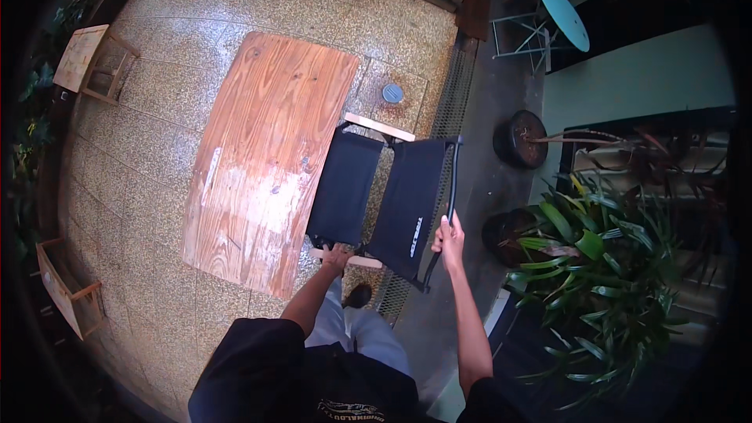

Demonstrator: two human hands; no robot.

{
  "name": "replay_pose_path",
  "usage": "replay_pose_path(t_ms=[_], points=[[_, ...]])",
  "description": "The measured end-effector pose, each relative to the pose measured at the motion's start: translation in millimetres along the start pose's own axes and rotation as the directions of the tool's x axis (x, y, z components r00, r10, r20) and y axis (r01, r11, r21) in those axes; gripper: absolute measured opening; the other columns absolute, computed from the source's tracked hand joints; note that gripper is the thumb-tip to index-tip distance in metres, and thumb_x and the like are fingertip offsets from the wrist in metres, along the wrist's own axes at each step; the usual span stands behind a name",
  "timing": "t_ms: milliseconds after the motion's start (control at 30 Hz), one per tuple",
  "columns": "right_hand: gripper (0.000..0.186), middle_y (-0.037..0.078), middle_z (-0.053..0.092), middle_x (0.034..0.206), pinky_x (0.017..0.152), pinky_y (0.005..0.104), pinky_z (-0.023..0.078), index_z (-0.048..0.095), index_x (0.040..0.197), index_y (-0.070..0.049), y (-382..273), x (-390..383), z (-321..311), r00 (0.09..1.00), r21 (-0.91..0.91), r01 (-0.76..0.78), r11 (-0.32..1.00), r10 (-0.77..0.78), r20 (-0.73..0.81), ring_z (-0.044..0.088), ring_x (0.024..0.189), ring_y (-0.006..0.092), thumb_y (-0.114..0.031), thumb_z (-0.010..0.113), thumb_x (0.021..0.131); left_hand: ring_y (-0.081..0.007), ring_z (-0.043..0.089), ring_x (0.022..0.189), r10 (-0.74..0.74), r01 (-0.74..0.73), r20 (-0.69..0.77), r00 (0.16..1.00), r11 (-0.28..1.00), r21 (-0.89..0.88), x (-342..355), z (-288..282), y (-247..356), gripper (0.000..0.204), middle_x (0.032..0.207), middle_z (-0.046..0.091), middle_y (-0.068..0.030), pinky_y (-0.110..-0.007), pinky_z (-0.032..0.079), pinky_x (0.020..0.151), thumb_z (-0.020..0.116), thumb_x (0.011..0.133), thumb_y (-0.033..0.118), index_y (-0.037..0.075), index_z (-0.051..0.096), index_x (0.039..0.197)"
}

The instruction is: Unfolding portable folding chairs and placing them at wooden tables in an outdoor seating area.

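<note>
A black fabric camping chair with pale wooden armrests and a dark tubular frame stands by the right long side of a wooden table. Its seat partly slips under or beside the tabletop edge; I cannot tell which. My left hand is closed on the near armrest, close to the table's corner. Higher up on the backrest, my right hand wraps round the black frame bar. The far armrest is untouched.
Potted leafy plants and a black pot line the right side. A metal drain grate runs along the tiled floor. Wooden stools stand at the left, a round pale-blue table at the far right. A floor cap lies beyond the chair.
</note>
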State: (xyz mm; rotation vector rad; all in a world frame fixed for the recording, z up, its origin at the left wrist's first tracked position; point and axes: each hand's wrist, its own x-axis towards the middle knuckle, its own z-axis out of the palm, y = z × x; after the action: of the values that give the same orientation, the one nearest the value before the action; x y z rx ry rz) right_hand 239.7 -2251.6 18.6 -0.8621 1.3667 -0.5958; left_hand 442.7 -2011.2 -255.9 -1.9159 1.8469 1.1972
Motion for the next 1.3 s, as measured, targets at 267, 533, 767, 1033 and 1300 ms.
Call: replay_pose_path(t_ms=[267,533,767,1033,1300], points=[[0.055,-0.005,0.039,0.070,0.047,0.0245,0.035,0.040,0.168,-0.024,46,49,-10,0.998,-0.151,-0.003,0.988,-0.006,-0.062,0.039,0.052,0.0050,-0.031,0.057,0.116,-0.0307,0.051,0.144,-0.106,0.104,-0.072,0.992,0.994,-0.024,26,35,-23,0.039,0.147,0.060,-0.0113,-0.068,0.034,0.120,0.061,0.103,0.029,0.036,0.070,0.140],[0.060,-0.003,0.041,0.071,0.046,0.0264,0.037,0.032,0.171,-0.024,69,15,-51,0.990,-0.052,-0.047,0.998,0.040,-0.134,0.039,0.051,0.0067,-0.031,0.057,0.117,-0.0286,0.055,0.135,-0.023,0.036,-0.173,0.985,0.996,0.078,16,50,-24,0.037,0.133,0.067,-0.0087,-0.063,0.031,0.123,0.051,0.108,0.028,0.037,0.074,0.136],[0.065,-0.001,0.042,0.072,0.047,0.0277,0.039,0.028,0.174,-0.024,53,34,-52,0.996,-0.109,-0.019,0.994,0.009,-0.091,0.040,0.052,0.0076,-0.033,0.057,0.117,-0.0249,0.056,0.136,-0.044,0.065,-0.192,0.980,0.992,0.105,36,56,-7,0.037,0.133,0.069,-0.0059,-0.064,0.033,0.120,0.049,0.110,0.029,0.038,0.074,0.136],[0.064,-0.002,0.043,0.072,0.047,0.0269,0.039,0.029,0.174,-0.024,40,52,-61,0.999,-0.165,-0.002,0.986,-0.006,-0.049,0.042,0.052,0.0073,-0.034,0.056,0.117,-0.0248,0.057,0.136,-0.098,0.106,-0.102,0.990,0.991,0.075,36,30,20,0.038,0.137,0.069,-0.0040,-0.070,0.036,0.115,0.049,0.111,0.028,0.040,0.071,0.139],[0.057,-0.004,0.046,0.071,0.045,0.0254,0.040,0.038,0.170,-0.023,54,34,-65,0.987,-0.309,0.029,0.950,-0.075,-0.140,0.044,0.052,0.0056,-0.034,0.054,0.117,-0.0247,0.055,0.142,-0.126,0.140,-0.154,0.980,0.987,0.082,15,45,40,0.042,0.146,0.065,-0.0057,-0.076,0.029,0.119,0.051,0.110,0.027,0.042,0.066,0.146]])
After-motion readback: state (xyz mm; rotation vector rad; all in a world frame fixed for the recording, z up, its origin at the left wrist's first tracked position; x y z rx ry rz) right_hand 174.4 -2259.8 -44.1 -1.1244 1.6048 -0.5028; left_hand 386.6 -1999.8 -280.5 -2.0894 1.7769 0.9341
